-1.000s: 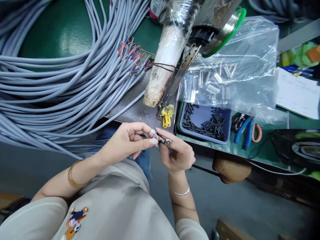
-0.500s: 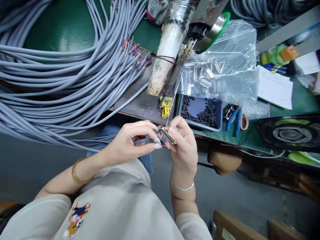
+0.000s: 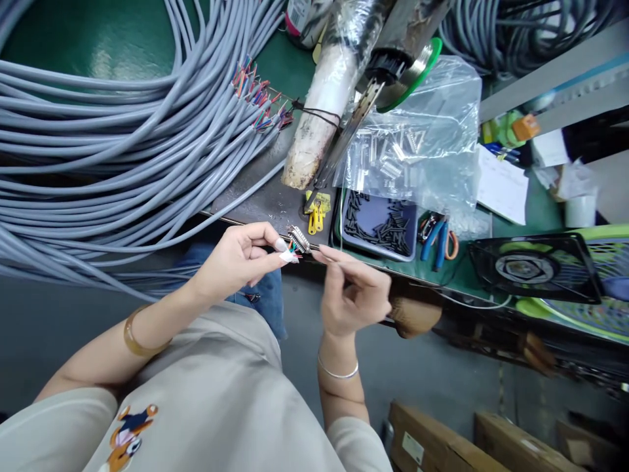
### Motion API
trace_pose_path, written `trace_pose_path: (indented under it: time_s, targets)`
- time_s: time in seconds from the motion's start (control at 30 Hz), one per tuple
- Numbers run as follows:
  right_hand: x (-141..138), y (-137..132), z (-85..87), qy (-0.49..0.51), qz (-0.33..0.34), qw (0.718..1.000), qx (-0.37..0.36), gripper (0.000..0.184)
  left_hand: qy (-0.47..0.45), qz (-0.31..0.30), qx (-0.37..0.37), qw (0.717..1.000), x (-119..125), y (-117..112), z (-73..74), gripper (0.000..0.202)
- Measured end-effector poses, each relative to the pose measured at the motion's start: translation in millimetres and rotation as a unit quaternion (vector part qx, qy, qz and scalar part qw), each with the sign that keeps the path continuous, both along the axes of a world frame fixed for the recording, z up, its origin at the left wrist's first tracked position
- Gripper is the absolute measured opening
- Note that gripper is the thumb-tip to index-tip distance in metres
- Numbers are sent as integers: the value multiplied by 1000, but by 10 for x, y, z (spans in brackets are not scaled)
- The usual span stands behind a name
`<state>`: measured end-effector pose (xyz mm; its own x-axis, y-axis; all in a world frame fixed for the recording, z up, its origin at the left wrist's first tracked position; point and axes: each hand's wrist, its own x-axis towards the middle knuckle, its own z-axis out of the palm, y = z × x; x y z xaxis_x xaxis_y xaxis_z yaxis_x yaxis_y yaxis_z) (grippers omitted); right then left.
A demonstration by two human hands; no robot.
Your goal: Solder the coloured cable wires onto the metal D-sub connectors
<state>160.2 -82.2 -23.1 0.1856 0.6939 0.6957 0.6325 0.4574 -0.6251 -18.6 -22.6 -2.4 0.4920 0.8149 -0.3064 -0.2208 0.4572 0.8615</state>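
Note:
A multi-pin connector (image 3: 299,240) with a metal body sits between my hands at the bench edge. My left hand (image 3: 246,255) is closed in a pinch on the coloured wires (image 3: 291,248) at its back. My right hand (image 3: 356,288) is at the connector's right end, its foremost fingertip close to the metal flange; whether they touch is unclear. Its other fingers are curled, with the thumb against them, and anything in them is hidden. Above the connector, a dark, narrow soldering iron (image 3: 348,134) slants down beside a wrapped white tube (image 3: 314,124).
Grey cables (image 3: 147,157) with stripped coloured ends fill the left. A tray (image 3: 415,252) of small black pieces lies by a plastic bag (image 3: 442,131) of metal parts. Blue-handled pliers (image 3: 435,246), a yellow clip (image 3: 317,213), a green-rimmed solder spool (image 3: 435,56) and a black fan (image 3: 531,269) are around.
My right hand has shifted off the connector's body to its right end, and its fingers are more curled. The connector has turned and shows its pin rows. The view has swung slightly right.

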Motion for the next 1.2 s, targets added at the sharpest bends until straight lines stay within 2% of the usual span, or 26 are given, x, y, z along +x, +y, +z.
trace_pose_path:
  time_s: [0.1, 0.17, 0.33, 0.53, 0.8, 0.97, 1.2]
  targets:
    - [10, 46, -116, -20, 48, 998, -24, 15, -24, -12, -18, 999, 23, 36, -36, 33]
    - [-13, 86, -149, -25, 45, 998, -39, 11, -16, 7, -6, 1000, 44, 60, -48, 31]
    - [-91, 184, -132, -79, -4, 997, -14, 15, 47, 91, 67, 992, 112, 126, -36, 23]
    - [-83, 306, -78, -66, 13, 998, -4, 17, 65, 141, 115, 981, 204, 185, 17, 21]
    - [-48, 386, -56, -32, 25, 999, -36, 15, 68, 153, 138, 976, 250, 265, 29, 16]
    - [-53, 418, -30, -16, 39, 999, -32, 16, 89, 162, 145, 972, 256, 288, 56, 16]
    - [-54, 431, 63, -45, 23, 998, -29, 17, 98, 174, 165, 966, 263, 298, 108, 17]
